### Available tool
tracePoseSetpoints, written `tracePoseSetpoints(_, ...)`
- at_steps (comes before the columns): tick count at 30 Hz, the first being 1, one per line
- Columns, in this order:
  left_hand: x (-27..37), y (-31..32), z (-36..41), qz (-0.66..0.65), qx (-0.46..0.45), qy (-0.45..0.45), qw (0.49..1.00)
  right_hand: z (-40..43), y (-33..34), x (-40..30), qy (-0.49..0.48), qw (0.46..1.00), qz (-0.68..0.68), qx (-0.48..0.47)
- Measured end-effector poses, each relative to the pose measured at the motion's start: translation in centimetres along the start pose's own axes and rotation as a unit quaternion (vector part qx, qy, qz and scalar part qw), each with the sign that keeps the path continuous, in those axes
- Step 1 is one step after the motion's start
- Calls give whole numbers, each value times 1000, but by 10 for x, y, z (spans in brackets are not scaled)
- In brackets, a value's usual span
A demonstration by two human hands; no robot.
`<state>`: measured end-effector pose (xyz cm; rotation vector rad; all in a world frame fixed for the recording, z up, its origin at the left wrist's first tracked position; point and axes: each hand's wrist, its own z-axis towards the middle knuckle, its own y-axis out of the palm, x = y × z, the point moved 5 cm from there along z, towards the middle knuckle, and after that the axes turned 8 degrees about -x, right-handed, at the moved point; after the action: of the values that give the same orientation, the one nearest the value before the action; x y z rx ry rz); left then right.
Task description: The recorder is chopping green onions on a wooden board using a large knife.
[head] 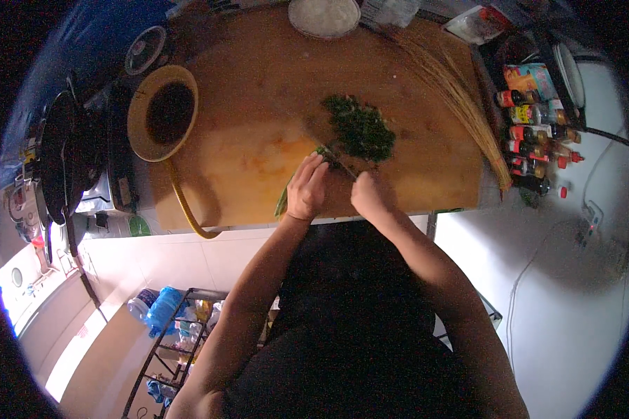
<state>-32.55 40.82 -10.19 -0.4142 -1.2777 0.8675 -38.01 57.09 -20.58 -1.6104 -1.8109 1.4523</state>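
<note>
My left hand (307, 187) presses down on a bunch of leafy greens (282, 201), its fingers bent near the cut end. Stems stick out below that hand toward the board's near edge. My right hand (369, 195) is closed on the handle of a knife (340, 160), whose dark blade slants up and left beside the greens. Just beyond the blade lies a pile of chopped dark greens (364, 128). All of this rests on a large wooden board (251, 94). Part of the blade is hard to make out.
At the left stands a long-handled yellow ladle (188, 120) with dark liquid. A bundle of thin dry stalks (451, 99) runs along the right side, near several sauce bottles (524, 149). A white round container (324, 17) sits at the far edge. A black wok (63, 157) is at far left.
</note>
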Motion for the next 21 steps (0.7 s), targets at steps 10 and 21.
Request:
tracePoseSetpoints(10,-9,2,-9,-45,-36,-57,997,-44,-132,-64,76,991,68,-85)
tracePoseSetpoints(21,-7,-4,-4,-41,-40,-38,998,-43,-111,-73,60,989,50,-122)
